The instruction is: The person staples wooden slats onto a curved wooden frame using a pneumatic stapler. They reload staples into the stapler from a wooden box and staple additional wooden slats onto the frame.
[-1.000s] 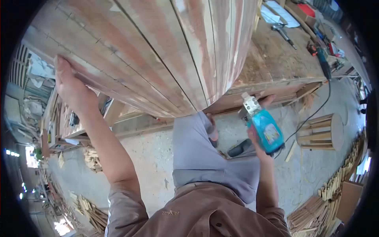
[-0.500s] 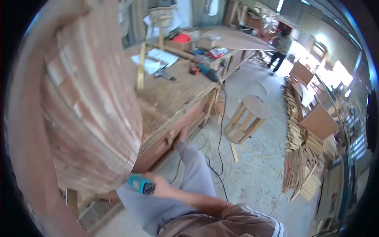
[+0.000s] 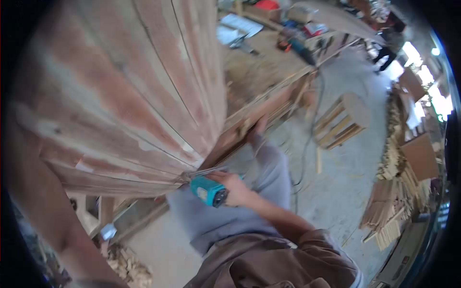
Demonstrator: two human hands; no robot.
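My right hand (image 3: 232,188) is closed round a teal handheld power tool (image 3: 204,190) with a black end cap. Its working end meets the lower edge of a large curved wooden piece (image 3: 139,91) and is hidden there, so I cannot tell its exact kind. Narrow joined strips with reddish and pale patches make up the piece, which fills the upper left. My left arm (image 3: 62,225) reaches up along the far left of it; the hand itself is hidden. My grey-trousered knee (image 3: 271,168) is below the piece, with a foot against the bench side.
On the workbench (image 3: 259,79) lie papers (image 3: 240,25), a grey tool (image 3: 244,44) and another teal power tool (image 3: 302,50). A slatted round wooden stand (image 3: 342,121) is on the floor near a cable. Wood strips (image 3: 391,201) are piled at right. A person (image 3: 388,48) stands farther back.
My view has shifted, so the bench and floor items appear higher and farther right. The curved piece now looks larger, its strips seen more closely. My right hand still grips the teal tool at its edge.
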